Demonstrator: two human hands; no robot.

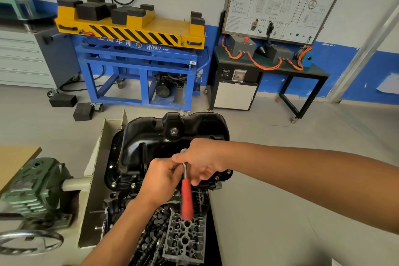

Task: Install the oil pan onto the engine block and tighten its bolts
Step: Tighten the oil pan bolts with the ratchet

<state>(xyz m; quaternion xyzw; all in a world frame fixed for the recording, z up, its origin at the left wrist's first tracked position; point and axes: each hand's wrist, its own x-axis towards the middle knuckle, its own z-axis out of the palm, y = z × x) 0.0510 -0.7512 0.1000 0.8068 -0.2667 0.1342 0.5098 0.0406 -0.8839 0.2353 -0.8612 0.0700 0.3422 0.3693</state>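
Note:
The black oil pan [151, 144] lies upside down on the engine block [121, 198], with bolts showing along its near flange [114, 184]. A ratchet wrench with a red handle [187, 196] stands over the pan's near right side. My right hand [201, 160] grips the wrench's metal head from above. My left hand [160, 181] pinches the shaft just below the head. The handle is blurred and hangs down toward me. What the wrench's head sits on is hidden by my hands.
A grey cylinder head [185, 242] and a tray of small dark parts [151, 235] lie below the block. A green gearbox with a handwheel [32, 190] is at the left. A blue and yellow lift table [133, 49] and a black training bench [269, 67] stand behind.

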